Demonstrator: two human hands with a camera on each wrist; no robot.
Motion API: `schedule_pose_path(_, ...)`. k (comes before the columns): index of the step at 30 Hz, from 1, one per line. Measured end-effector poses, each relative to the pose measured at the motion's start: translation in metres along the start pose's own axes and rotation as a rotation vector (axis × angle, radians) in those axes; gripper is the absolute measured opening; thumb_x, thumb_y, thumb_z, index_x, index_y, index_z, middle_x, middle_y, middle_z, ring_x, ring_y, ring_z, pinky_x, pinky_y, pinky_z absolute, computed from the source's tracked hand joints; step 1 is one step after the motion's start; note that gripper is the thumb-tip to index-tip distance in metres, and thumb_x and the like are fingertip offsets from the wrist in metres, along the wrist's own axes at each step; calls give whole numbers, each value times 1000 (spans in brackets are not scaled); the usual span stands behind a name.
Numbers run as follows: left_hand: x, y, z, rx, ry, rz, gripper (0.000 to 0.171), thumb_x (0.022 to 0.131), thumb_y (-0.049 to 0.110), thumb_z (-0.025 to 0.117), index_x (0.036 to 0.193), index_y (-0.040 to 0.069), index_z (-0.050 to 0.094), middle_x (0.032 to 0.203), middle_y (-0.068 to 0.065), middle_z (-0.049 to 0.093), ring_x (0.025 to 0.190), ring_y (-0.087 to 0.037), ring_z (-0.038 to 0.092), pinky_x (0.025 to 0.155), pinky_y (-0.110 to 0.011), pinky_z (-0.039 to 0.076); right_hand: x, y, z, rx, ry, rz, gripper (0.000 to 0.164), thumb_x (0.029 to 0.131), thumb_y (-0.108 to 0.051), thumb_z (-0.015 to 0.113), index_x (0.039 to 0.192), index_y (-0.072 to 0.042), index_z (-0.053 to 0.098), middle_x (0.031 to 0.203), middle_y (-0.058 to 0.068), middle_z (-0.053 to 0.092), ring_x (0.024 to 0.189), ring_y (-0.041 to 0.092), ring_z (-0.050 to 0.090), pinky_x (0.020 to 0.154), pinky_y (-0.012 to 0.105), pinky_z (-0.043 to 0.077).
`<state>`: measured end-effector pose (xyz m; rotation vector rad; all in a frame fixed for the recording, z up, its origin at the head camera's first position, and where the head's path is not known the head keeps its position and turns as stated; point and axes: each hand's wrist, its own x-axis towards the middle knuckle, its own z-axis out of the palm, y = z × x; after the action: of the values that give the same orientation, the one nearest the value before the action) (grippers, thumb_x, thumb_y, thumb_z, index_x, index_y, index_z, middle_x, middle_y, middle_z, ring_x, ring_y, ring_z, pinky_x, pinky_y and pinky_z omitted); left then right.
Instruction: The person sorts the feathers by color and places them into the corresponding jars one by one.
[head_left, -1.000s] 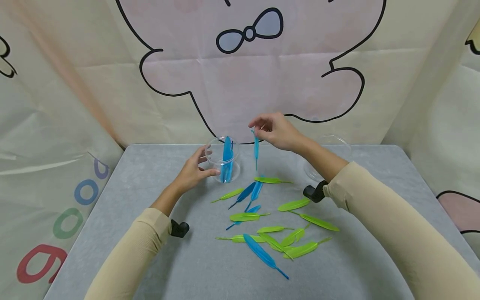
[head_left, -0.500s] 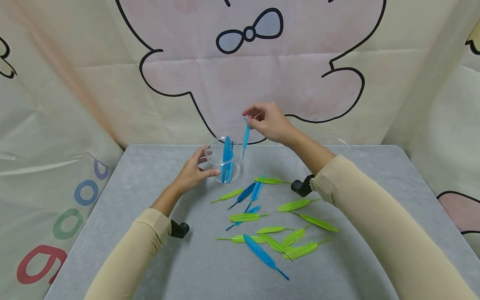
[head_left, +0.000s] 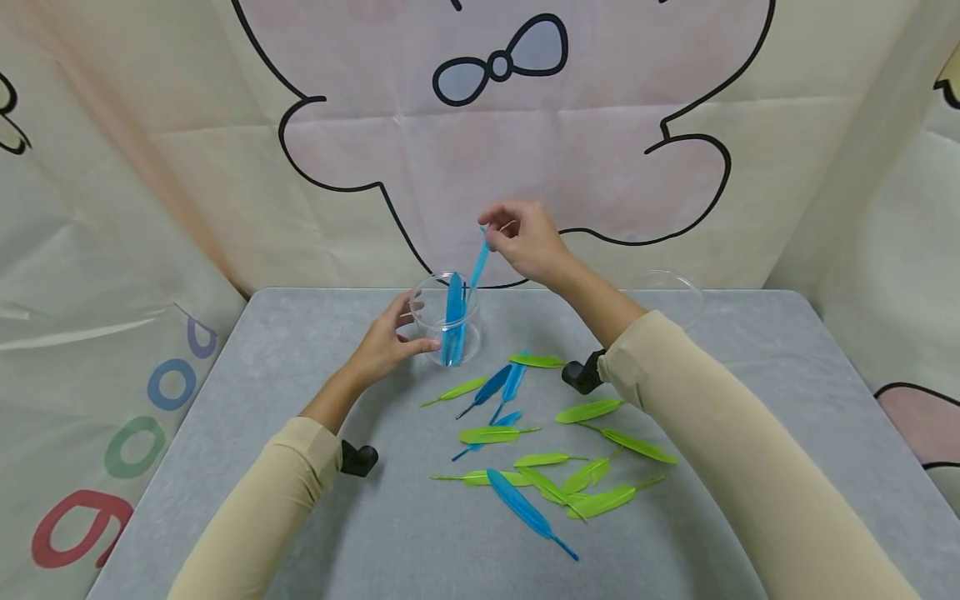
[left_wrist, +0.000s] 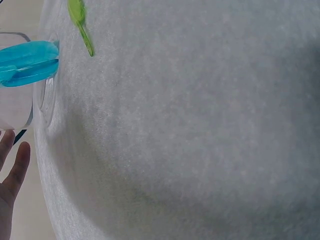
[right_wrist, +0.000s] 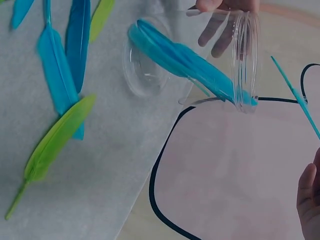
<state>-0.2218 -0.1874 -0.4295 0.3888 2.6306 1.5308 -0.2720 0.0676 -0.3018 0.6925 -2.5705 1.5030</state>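
Note:
My left hand [head_left: 384, 343] grips a clear plastic cup [head_left: 471, 337] at the far edge of the table, thumb across its near side and fingers round the left. Several blue feathers [head_left: 453, 312] stand in this cup; the right wrist view shows them leaning inside its wall. Pinched between my right thumb and fingertips, another blue feather [head_left: 479, 262] hangs down, its lower end at the cup's rim in the head view. My right hand [head_left: 528, 243] is above and right of the cup. In the right wrist view, that feather [right_wrist: 299, 97] appears just beyond the cup's mouth.
Green feathers [head_left: 588, 410] and a few blue feathers [head_left: 525, 504] lie scattered over the middle of the grey table [head_left: 405, 533]. A second clear cup [head_left: 671, 287] stands at the back right, partly hidden by my right arm. A printed cloth [head_left: 600, 167] hangs behind the table.
My right hand has moved left and slightly up, bringing the pinched blue feather from right of the cup to its rim. The left hand and cup have stayed put.

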Motion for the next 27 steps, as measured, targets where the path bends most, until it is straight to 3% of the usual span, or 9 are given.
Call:
schedule_pose_path(15, 0, -1, 0, -3, 1, -3, 87, 86, 20, 80, 155, 11, 27, 149, -22, 43, 133, -40, 47, 99, -56, 47, -3, 8, 23, 3, 2, -7, 17, 97, -1, 60, 112, 0, 68, 99, 13, 65, 87, 25, 58, 72, 29, 51)
schedule_pose_path(27, 1, -2, -1, -5, -5, 9, 87, 87, 19, 79, 156, 12, 26, 150, -23, 42, 133, -41, 47, 99, -57, 47, -13, 18, 43, -48, -95, -7, 18, 97, -1, 60, 113, 1, 68, 101, 12, 67, 92, 25, 60, 83, 33, 55)
